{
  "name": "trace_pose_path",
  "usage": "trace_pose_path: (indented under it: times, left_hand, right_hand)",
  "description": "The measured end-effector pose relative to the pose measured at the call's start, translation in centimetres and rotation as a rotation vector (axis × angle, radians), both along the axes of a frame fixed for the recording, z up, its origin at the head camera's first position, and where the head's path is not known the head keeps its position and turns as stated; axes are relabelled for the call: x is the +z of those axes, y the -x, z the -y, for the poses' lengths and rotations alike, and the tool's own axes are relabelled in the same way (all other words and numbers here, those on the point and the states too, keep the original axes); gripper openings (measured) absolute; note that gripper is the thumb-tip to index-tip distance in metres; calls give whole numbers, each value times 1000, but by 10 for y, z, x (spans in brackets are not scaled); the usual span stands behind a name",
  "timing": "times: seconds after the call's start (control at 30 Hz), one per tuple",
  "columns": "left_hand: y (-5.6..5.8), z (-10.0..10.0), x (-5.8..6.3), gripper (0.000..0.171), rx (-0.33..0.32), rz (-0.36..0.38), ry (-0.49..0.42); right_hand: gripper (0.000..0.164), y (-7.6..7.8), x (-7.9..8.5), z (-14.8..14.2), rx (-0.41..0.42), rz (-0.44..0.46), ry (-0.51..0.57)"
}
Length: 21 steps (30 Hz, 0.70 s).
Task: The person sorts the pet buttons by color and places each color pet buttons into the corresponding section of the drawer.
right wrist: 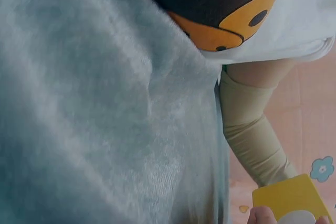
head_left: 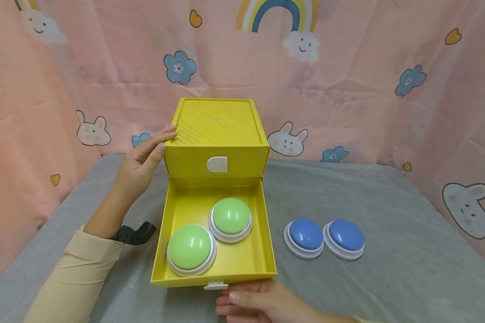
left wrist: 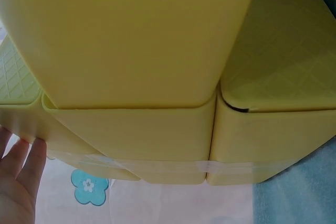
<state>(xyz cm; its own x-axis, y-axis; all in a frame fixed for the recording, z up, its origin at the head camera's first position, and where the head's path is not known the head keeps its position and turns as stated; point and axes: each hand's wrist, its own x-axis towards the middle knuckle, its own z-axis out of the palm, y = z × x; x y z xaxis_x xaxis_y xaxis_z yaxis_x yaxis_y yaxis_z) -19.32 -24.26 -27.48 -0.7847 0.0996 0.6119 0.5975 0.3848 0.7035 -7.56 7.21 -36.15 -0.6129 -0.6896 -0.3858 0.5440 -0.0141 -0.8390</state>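
A yellow drawer box (head_left: pixel 216 123) stands mid-table, its lower drawer (head_left: pixel 242 264) pulled out. Two domed push buttons, a front green button (head_left: pixel 190 246) and a rear green button (head_left: pixel 231 216), sit in that drawer on white bases. My left hand (head_left: pixel 139 163) rests its extended fingers against the box's upper left edge; those fingers also show in the left wrist view. Below the drawer's front edge, beside the white handle (head_left: pixel 216 285), my right hand (head_left: pixel 262 303) has its thumb and fingers stretched out. Fingertips (right wrist: pixel 261 216) appear by the yellow drawer front in the right wrist view.
Right of the drawer, two blue push buttons lie side by side on the grey cloth: a nearer blue button (head_left: pixel 306 234) and a farther-right blue button (head_left: pixel 346 235). A pink patterned curtain (head_left: pixel 347 112) hangs behind. Clear tape (left wrist: pixel 173 165) runs along the box sections.
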Motion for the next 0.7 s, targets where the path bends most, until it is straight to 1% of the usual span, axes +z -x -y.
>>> trace_pose_path:
  times: [0.17, 0.33, 0.57, 0.7]
  left_hand:
    - [0, 0, 1, 37, -4, -3, -4]
    - [-1, 0, 1, 36, 7, 6, 10]
    - [0, 0, 0, 36, -7, -4, -5]
    - [0, 0, 0, 36, -3, 1, -1]
  right_hand:
    - [45, -1, -4, 4, -25, 47, 24]
    - [48, -1, -7, 7, -43, 61, 38]
    - [49, -3, -5, 11, -73, 98, 33]
    - [48, -4, -4, 13, -88, 114, 25]
